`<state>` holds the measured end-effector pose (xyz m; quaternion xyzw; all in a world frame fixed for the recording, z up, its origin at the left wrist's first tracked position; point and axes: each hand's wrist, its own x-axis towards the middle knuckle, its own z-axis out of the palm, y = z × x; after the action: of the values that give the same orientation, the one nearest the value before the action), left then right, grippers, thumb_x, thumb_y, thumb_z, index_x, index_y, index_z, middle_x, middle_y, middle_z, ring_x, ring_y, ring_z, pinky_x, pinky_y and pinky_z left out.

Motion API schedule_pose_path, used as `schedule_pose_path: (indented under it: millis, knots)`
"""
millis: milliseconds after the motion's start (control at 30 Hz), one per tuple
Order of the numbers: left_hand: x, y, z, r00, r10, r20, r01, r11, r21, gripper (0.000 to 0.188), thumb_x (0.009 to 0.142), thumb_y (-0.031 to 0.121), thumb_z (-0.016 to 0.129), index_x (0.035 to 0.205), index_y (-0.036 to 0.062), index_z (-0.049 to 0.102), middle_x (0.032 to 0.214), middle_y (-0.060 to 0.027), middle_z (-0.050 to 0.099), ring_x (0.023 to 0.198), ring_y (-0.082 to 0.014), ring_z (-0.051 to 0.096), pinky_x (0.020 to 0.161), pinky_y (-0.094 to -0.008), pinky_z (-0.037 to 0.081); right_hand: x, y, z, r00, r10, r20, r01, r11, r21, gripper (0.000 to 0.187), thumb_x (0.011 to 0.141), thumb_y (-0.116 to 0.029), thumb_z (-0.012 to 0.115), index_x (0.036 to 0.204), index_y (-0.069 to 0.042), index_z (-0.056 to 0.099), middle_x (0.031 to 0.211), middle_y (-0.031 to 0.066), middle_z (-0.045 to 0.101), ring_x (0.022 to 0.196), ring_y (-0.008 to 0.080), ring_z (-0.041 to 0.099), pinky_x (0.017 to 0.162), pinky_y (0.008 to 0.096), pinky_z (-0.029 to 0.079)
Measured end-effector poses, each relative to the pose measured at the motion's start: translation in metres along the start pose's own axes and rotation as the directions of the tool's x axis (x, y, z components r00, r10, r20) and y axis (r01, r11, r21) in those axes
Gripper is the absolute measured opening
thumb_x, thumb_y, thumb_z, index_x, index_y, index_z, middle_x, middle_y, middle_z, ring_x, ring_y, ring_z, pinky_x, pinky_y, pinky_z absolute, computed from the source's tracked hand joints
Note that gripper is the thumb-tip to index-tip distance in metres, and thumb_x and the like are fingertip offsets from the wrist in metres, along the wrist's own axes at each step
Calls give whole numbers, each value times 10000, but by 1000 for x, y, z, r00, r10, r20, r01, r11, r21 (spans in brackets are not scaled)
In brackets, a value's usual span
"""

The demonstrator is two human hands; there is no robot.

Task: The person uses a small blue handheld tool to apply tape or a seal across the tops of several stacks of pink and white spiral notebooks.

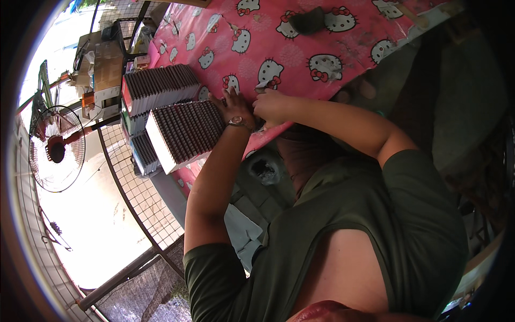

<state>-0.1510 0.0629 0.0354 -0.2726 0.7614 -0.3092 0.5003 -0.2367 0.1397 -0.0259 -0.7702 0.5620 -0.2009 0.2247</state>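
A row of spiral-bound notebooks (190,129) stands on the pink table cover (289,59), dark bindings facing up. My left hand (234,111), with a watch at the wrist, lies against the row's right end, its fingers apart. Just to the right, at the table's near edge, is my right hand (272,107). Its fingers are closed, and a small greyish piece shows by the fingertips, too small to name. The palm side of the right hand is hidden.
More bound notebooks (161,85) are stacked behind and left of the row. A dark object (307,21) lies at the table's far side. At the left are a fan (56,149) and cardboard boxes (107,64). Below the table edge sits a round container (265,169).
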Motion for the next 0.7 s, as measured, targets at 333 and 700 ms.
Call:
schedule_pose_path:
  millis: [333,700]
  knots:
    - [-4,4,-10,999,25,36,-25,1000,7,830,891,519,485,1533,62,225,1626,-120,115,1492,-377,68,1019,-806,-68,-11,3,16,976,-70,-208,38,987,-154,359,646,-420,766,851,-126,750,978,4,643,1072,200,572,1021,394,390]
    - [-29,-24,-8,975,119,-185,-147,978,-149,663,922,330,474,1499,48,310,1595,-146,212,1499,-310,99,1084,-746,-18,47,-10,3,961,-26,275,6,997,74,352,733,-325,720,954,-53,743,1013,139,705,951,317,674,841,465,520]
